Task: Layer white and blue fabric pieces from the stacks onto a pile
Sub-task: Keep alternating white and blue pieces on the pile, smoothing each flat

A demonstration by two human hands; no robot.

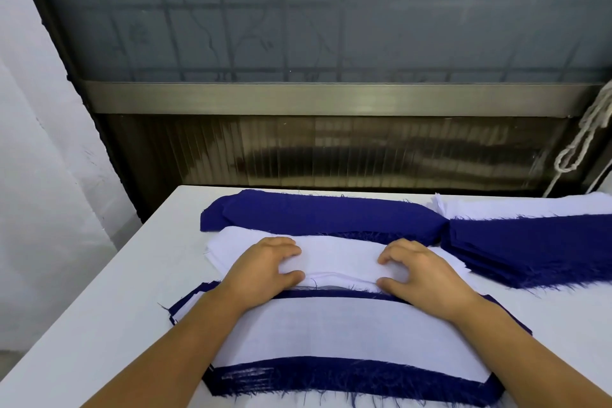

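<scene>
Both hands sit on the white fabric stack (331, 258), centre of frame. Left hand (265, 270), left of centre: fingers curled, thumb and fingertips pinching the near edge of the top white piece. Right hand (422, 275), right of centre: same grip, fingers bent, thumb under the near edge, pinching the same piece. The edge between the two hands is lifted slightly, with a thin shadow under it.

The pile (347, 334) lies in the lower centre, just in front of the white stack: alternating blue and white layers, white piece on top, frayed blue edges showing along the near and far sides. Both forearms cross over it.

A blue fabric stack (324, 215) lies behind the white stack, touching its far edge. A second blue stack (536, 252) sits at right of frame, with more white pieces (530, 209) behind it. Everything rests on the white worktop (116, 291). A knotted cord (583, 139) hangs at the upper right.
</scene>
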